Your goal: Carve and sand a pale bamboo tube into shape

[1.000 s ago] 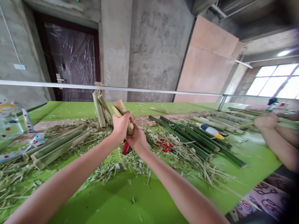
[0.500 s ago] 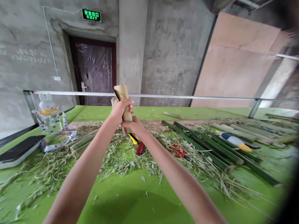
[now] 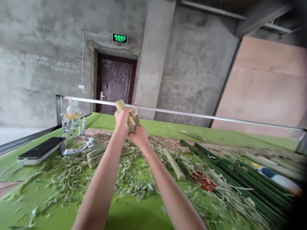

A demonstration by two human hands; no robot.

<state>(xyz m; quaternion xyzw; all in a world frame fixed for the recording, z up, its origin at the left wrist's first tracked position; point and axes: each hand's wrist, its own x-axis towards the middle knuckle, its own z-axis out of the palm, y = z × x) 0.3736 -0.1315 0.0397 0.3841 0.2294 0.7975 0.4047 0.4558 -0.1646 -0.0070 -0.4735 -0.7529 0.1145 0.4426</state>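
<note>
Left hand clamped around one bamboo piece, raised above shavings. Right hand at its lower end; fingers hidden, cannot tell grip. Versus half second ago: held piece leans further left; one peeled length newly visible, right of right hand. Left of left hand: three bamboo lengths, one cup, one phone.

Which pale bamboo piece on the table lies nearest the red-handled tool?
The single pale piece between the right forearm and the red-handled tool; others bunch left of the left forearm or lie beyond the green poles.
</note>
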